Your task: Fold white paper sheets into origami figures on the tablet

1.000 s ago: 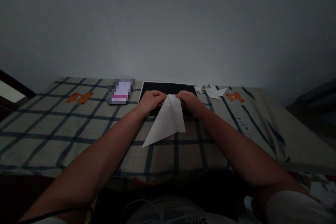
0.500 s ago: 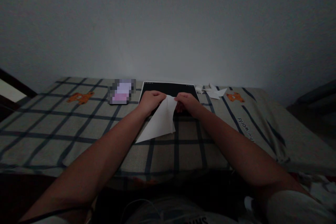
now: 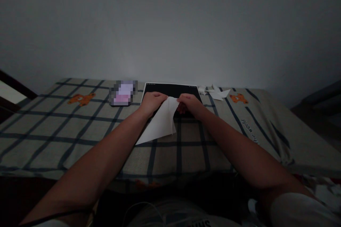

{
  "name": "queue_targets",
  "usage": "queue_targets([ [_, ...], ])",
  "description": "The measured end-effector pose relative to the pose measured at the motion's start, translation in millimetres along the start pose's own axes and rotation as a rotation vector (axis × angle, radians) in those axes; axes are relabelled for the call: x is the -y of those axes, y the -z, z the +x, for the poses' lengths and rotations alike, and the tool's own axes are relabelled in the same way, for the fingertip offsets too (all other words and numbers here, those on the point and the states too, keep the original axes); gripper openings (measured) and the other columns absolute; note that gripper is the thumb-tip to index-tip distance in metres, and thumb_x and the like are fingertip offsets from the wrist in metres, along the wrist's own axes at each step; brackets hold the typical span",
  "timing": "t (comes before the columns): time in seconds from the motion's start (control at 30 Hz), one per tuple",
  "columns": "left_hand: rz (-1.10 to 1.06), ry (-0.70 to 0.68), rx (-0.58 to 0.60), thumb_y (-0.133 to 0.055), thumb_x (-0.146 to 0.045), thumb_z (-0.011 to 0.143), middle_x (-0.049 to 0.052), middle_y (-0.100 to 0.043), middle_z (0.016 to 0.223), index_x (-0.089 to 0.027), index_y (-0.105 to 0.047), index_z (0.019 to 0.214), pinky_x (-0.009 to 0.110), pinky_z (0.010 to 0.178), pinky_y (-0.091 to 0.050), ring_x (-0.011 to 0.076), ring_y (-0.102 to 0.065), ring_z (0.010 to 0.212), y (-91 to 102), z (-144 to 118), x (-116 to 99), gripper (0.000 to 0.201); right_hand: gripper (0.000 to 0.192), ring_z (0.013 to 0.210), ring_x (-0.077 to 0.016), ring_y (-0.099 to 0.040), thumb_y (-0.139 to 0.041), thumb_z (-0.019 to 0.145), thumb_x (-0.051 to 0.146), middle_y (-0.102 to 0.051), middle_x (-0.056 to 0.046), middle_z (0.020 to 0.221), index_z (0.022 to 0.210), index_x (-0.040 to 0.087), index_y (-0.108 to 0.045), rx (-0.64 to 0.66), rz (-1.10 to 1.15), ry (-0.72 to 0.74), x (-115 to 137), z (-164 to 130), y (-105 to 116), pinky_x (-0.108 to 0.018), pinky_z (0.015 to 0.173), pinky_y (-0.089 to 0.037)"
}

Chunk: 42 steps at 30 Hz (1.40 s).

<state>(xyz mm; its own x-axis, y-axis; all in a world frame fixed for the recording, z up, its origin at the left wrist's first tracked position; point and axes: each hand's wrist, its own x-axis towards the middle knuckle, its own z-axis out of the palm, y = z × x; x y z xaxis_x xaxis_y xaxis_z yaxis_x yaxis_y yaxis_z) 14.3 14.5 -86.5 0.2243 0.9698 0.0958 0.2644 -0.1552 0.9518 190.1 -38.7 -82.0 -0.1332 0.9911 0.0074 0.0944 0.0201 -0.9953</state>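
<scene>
Both hands meet at the far middle of a bed covered in a checked sheet (image 3: 66, 127), and between them they hold a white sheet of paper (image 3: 161, 122). The left hand (image 3: 151, 102) is closed on the paper's upper left edge, fingers curled over it; the right hand (image 3: 189, 104) pinches the upper right corner, just beside the left. The paper is folded into a long pointed shape (something like a narrow triangle) whose top sits between the hands and whose tip slants down and to the left, reaching toward the person's left forearm. Its lower part seems to lie on the checked sheet, though I cannot tell whether it touches all along.

Right behind the hands lies a black pad (image 3: 170, 89), flat, with its far edge near the wall (image 3: 170, 25); the fingers rest over its near edge. To its left, a little apart, sits a small object (image 3: 123, 93) that is blurred out. To the right of the pad lie some white paper scraps (image 3: 216, 93), near an orange bear print (image 3: 238, 98). The light is dim.
</scene>
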Motion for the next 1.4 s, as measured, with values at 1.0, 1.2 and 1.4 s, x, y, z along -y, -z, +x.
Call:
queue_targets([
  [1.0,0.021,-0.065,0.032,-0.065,-0.043,0.067,0.006,-0.069,0.076,-0.017,-0.072,0.078,0.025,0.059,-0.041,0.0157,-0.058,0.067,2.1,0.8,-0.8,0.029,0.030,0.046,-0.0087,-0.052,-0.057,0.078,0.044,-0.058,0.001,0.057,0.064,0.018,-0.050,-0.045,-0.050,0.044,-3.8,1.5,8.2,-0.021,0.042,-0.039],
  [1.2,0.045,-0.116,-0.023,-0.064,-0.041,0.069,0.005,-0.069,0.076,-0.016,-0.072,0.078,0.025,0.061,-0.042,0.0158,-0.058,0.068,0.4,-1.5,-3.4,0.027,0.028,0.045,-0.0092,-0.052,-0.057,0.078,0.041,-0.057,0.001,0.055,0.063,0.018,-0.051,-0.052,-0.040,0.023,-4.7,2.6,8.7,-0.021,0.041,-0.039],
  [1.4,0.045,-0.156,-0.058,-0.064,-0.038,0.070,0.004,-0.069,0.075,-0.016,-0.072,0.075,0.026,0.063,-0.043,0.0155,-0.059,0.069,-0.8,-2.7,-5.6,0.024,0.025,0.043,-0.0090,-0.051,-0.057,0.077,0.037,-0.056,0.002,0.054,0.063,0.017,-0.050,-0.049,-0.020,0.044,-3.3,1.8,7.3,-0.021,0.041,-0.039],
])
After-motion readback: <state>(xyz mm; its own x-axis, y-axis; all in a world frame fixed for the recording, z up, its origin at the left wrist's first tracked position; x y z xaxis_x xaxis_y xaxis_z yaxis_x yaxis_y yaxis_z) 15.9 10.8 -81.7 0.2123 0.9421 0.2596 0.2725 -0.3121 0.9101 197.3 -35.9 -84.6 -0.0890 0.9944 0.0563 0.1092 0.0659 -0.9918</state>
